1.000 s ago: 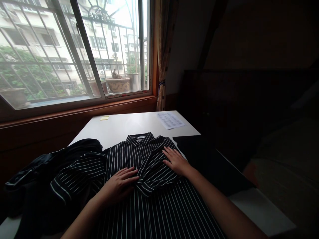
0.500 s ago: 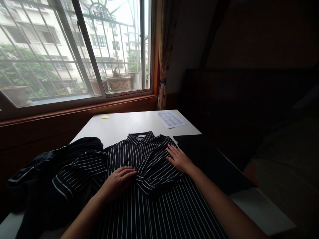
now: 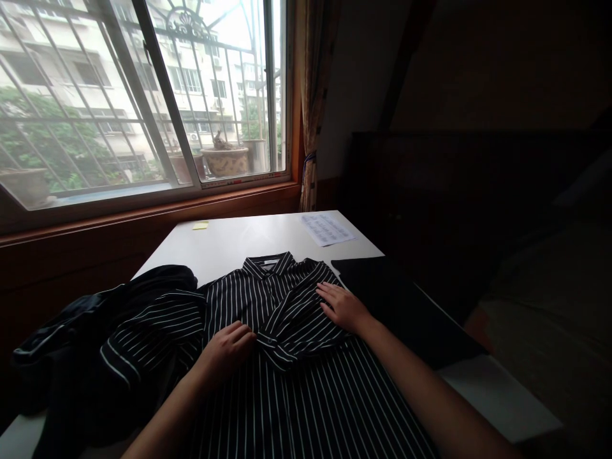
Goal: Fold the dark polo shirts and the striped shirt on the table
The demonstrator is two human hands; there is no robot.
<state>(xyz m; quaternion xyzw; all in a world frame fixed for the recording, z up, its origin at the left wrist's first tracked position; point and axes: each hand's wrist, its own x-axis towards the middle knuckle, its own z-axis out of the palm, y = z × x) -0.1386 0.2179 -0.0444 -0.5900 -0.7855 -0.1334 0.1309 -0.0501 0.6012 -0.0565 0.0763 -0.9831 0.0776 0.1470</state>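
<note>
A black shirt (image 3: 306,395) with white stripes lies front up, its collar (image 3: 268,264) toward the window. One sleeve (image 3: 296,319) is folded across the chest, its buttoned cuff (image 3: 272,347) near the middle. My left hand (image 3: 229,347) is closed at the cuff's left edge, fingers curled and fingertips partly hidden. My right hand (image 3: 345,307) rests open and flat on the folded sleeve near the shoulder. The other sleeve (image 3: 153,331) stretches out to the left, onto a heap of dark clothing (image 3: 95,319).
The white table (image 3: 248,229) carries a yellow sticky note (image 3: 199,225) and a printed sheet (image 3: 327,229) toward its far side. A dark flat cloth (image 3: 406,306) covers the right part. Beyond the table are a barred window (image 3: 143,95) and a tied curtain (image 3: 313,127).
My left hand has curled its fingers more and shifted slightly left at the cuff. My right hand stays on the sleeve, nearly unmoved. The view has shifted slightly.
</note>
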